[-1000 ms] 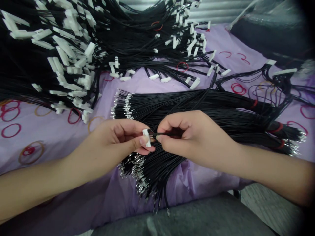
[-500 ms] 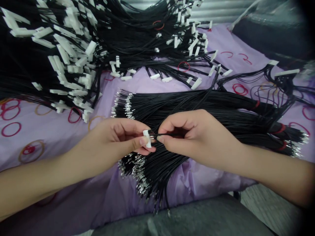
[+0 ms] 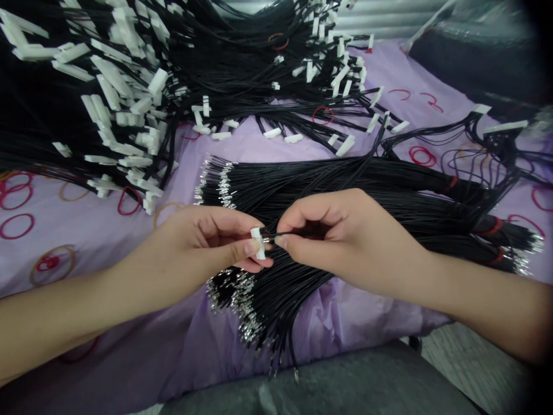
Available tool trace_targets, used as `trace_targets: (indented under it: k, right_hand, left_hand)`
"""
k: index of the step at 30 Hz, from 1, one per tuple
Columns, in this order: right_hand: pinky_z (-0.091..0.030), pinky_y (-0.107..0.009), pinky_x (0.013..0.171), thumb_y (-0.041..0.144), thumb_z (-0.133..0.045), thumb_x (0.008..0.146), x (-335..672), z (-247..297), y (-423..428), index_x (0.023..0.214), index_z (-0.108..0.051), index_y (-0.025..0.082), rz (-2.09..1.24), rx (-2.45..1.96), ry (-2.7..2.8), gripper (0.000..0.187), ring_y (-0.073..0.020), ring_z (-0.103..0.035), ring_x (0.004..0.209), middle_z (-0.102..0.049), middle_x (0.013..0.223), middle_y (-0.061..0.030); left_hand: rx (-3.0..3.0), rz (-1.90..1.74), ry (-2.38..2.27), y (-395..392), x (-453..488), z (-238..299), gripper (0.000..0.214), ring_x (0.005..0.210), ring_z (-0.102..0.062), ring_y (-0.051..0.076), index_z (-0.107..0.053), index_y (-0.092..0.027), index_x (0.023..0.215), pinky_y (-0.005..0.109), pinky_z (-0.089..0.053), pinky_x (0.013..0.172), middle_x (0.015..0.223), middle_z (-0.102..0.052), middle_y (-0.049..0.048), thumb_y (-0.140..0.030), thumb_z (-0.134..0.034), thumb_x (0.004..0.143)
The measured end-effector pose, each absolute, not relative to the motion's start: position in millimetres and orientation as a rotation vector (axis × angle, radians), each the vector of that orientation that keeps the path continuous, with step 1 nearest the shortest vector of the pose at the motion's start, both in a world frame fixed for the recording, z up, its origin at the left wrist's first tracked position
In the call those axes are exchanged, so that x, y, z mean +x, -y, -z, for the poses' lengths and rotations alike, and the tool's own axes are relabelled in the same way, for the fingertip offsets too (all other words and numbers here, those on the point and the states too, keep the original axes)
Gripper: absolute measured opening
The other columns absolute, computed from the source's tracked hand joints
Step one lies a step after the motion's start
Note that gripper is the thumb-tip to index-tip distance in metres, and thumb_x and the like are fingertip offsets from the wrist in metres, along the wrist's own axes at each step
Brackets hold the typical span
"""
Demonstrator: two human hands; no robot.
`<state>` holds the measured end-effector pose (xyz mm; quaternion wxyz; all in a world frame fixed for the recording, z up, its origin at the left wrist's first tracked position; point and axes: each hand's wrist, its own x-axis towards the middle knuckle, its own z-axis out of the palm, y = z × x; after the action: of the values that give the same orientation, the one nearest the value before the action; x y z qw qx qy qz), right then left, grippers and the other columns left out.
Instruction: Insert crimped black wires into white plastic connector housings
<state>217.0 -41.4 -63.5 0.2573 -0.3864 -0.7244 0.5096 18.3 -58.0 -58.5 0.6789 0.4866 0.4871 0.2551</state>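
Observation:
My left hand (image 3: 211, 237) pinches a small white plastic connector (image 3: 258, 243) between thumb and fingers. Close to its right, my right hand (image 3: 341, 233) is closed on thin black wires (image 3: 298, 234), whose metal-tipped ends point at the connector. Whether a tip sits inside the connector is too small to tell. Beneath both hands lie bundles of loose black wires (image 3: 276, 178), with shiny crimped terminals (image 3: 246, 311) fanned out on their left ends.
Black cables with white connectors (image 3: 125, 115) are heaped at the back and left. Red and tan rubber bands (image 3: 17, 226) are scattered over the purple cloth (image 3: 173, 357). A dark plastic-wrapped bundle (image 3: 479, 52) stands at the back right. A dark grey seat (image 3: 345, 380) is below the front edge.
My hands keep nearly the same pose, the left on the connector and the right on the wires. The wire tips seem marginally shifted against the connector; the view has moved slightly.

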Motion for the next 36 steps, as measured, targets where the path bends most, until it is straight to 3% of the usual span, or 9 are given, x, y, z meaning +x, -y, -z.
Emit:
trace_targets:
  k: [13, 36]
  right_hand:
    - [-0.033, -0.011, 0.046, 0.007, -0.067, 0.080, 216.9, 68.2, 43.6, 0.067, -0.067, 0.011, -1.318, -1.039, 1.977, 0.013, -0.0006, -0.045, 0.052, -0.057, 0.057, 0.0071]
    - [-0.036, -0.014, 0.049, 0.009, -0.066, 0.081, 216.3, 68.8, 45.2, 0.070, -0.066, 0.013, -1.290, -0.983, 2.046, 0.012, -0.0021, -0.049, 0.055, -0.061, 0.062, 0.0070]
  left_hand:
    - [1.103, -0.581, -1.112, 59.7, 14.7, 60.2, 0.018, 0.067, -0.074, 0.011, -0.079, -0.016, 0.079, 0.013, -0.061, 0.064, 0.072, -0.080, 0.0003, -0.003, -0.067, 0.079]
    - [1.080, -0.623, -1.095, 62.6, 15.8, 64.7, 0.018, 0.066, -0.074, 0.010, -0.079, -0.020, 0.076, 0.010, -0.060, 0.064, 0.072, -0.080, -0.0027, -0.004, -0.071, 0.080]
